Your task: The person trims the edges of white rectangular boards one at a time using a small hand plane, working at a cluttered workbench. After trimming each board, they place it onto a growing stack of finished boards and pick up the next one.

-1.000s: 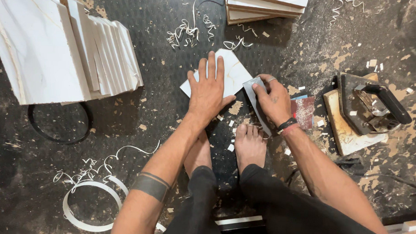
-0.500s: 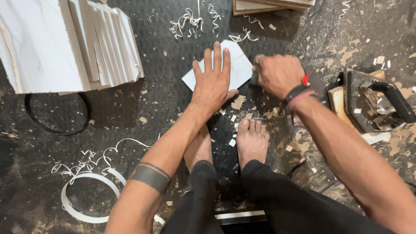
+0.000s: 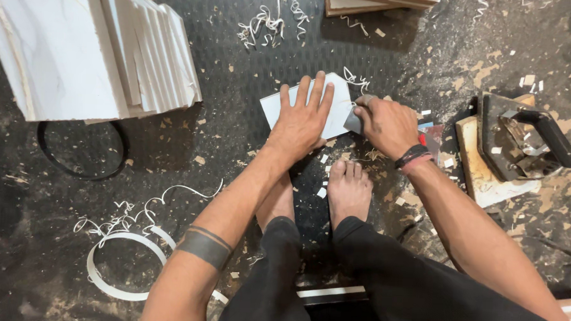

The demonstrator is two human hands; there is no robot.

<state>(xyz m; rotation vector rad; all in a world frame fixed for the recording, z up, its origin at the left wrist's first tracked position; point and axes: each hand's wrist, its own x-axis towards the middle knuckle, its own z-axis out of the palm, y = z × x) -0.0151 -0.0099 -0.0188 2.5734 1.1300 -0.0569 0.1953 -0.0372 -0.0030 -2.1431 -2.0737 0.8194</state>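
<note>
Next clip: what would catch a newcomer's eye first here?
At centre, the left hand presses flat on a small white panel lying on the dark floor mat, while the right hand works a grey tool along the panel's right edge. Bare feet sit just below. A stack of white boards fills the upper left, and a black-handled tool rests at right.

Dark rubber floor mat (image 3: 246, 197) with tiny bumps, dusty. Wood chips and curly white shavings (image 3: 265, 20) all over. Big stack of white boards (image 3: 81, 46) at top left corner. Black ring (image 3: 77, 150) just below stack. White strip coil (image 3: 114, 268) at bottom left. Flat boards (image 3: 379, 0) at top edge. Black tool with handle (image 3: 520, 140) on wood block (image 3: 478, 170), right side. Light bright, even.
</note>
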